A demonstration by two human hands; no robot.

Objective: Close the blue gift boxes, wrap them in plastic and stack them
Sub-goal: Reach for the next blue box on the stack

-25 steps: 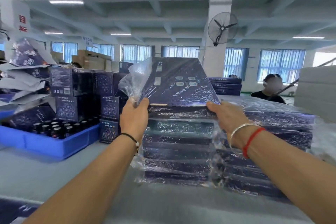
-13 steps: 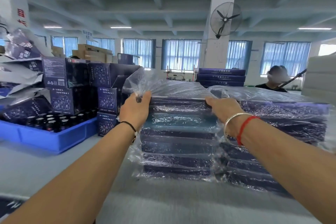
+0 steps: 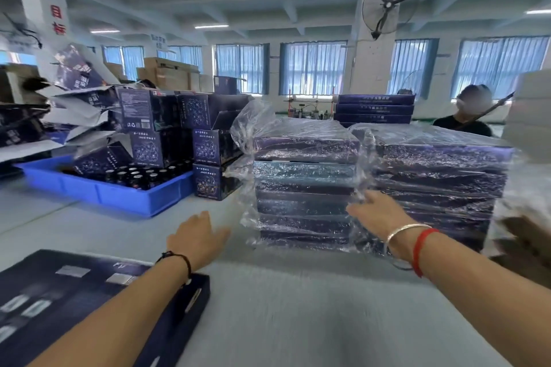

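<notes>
Both hands empty. My left hand [image 3: 199,238] hovers over bare tabletop [image 3: 283,307], grip loose, fingers relaxed and slightly spread, holding nothing, short of the near stack. My right hand [image 3: 376,211] has fingers straight, tips against the crinkled plastic on the front of the wrapped stack [image 3: 304,185] of blue gift boxes; whether it's pinching film I can't tell, looks like plain contact.

Around: second wrapped stack [image 3: 438,182] sits touching the first on its right. Left of the stacks, small dark-blue cartons [image 3: 214,164] piled up, then a blue tray [image 3: 113,191] full of dark bottles. One flat blue gift box [image 3: 74,301], unwrapped, lies at the near left edge under my left forearm. Another person [image 3: 468,116] sits behind the stacks. Wall fan [image 3: 387,4] on the pillar.

The stacks: flat boxes laid level, film loose and bunched at the top left corner.
</notes>
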